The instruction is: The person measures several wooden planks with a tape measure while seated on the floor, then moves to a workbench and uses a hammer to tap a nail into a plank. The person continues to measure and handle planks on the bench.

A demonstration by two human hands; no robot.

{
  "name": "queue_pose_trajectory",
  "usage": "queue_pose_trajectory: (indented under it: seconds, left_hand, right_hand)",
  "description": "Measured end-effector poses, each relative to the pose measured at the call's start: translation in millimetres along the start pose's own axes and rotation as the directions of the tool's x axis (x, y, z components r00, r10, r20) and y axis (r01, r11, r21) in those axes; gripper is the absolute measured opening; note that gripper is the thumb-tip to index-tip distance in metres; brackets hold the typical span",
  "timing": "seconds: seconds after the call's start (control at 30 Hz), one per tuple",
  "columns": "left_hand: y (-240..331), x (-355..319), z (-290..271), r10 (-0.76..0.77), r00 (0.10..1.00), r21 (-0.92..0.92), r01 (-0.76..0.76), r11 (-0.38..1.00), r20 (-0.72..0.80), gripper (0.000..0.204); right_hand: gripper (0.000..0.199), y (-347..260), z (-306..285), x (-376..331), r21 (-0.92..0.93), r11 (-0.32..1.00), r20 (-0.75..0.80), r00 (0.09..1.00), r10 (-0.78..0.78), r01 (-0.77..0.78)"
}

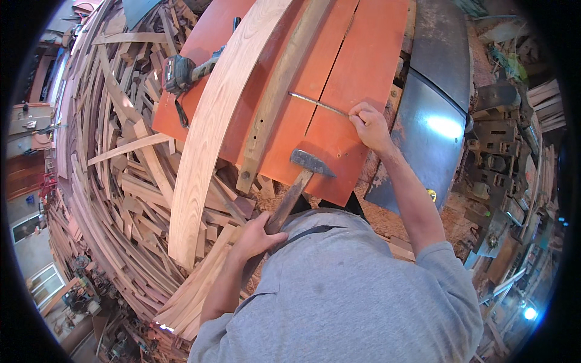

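My left hand (253, 238) is wrapped round the wooden handle of a hammer (310, 163), near my waist. The dark metal hammer head is over the near edge of an orange board surface (363, 66). Across the surface, my right hand (370, 127) pinches one end of a thin metal rod (319, 104). The rod points to the left over a dark slot in the orange surface. Left of the rod, a worn wooden bar (279, 97) with small holes lies lengthwise. Beside that bar is a long, pale, curved-looking plank (212, 121).
A cordless power tool (180, 74) lies at the surface's left side. Heaped wood offcuts (136, 157) fill the left. A dark metal machine table (417, 139) stands to the right, with sawdust (387, 215) below. Metal parts (493, 157) are piled farther right.
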State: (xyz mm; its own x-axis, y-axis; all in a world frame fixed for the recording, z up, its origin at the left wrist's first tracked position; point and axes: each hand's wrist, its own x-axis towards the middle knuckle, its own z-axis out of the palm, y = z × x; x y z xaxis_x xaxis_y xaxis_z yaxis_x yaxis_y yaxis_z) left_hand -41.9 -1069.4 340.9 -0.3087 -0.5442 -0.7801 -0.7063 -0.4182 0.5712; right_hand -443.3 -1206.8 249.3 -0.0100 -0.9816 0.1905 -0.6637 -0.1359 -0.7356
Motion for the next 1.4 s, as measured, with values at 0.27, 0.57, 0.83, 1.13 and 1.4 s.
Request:
queue_pose_trajectory:
  seconds: [0.27,0.57,0.83,1.13,1.4]
  left_hand:
    - [-12.6,15.0,12.5,0.110,0.968,0.147,-0.078,0.986,-0.227,0.060]
    - [-121.3,-40.1,35.3,-0.049,0.942,-0.541,-0.148,0.828,-0.333,0.031]
    - [-141.0,-32.1,14.5,-0.319,0.822,-0.521,0.033,0.853,-0.471,0.022]
    - [-147.6,-5.0,-9.7,-0.323,0.827,-0.717,-0.132,0.684,-0.460,0.021]
    - [-135.3,-13.8,-22.4,-0.189,0.837,-0.489,-0.104,0.866,-0.513,0.032]
  right_hand:
    - [0.009,2.6,5.1,-3.4,0.071,0.997,-0.028,0.999,0.036,-0.033]
    - [0.009,-2.9,1.1,-2.0,0.024,0.998,0.008,0.998,0.060,-0.060]
    - [0.008,-6.4,0.0,1.0,0.057,0.993,0.049,0.993,0.105,-0.108]
    - [0.006,-6.1,1.1,0.4,-0.008,0.995,0.036,0.994,0.103,-0.103]
    - [0.008,-8.0,0.8,0.1,-0.018,0.991,0.042,0.990,0.134,-0.134]
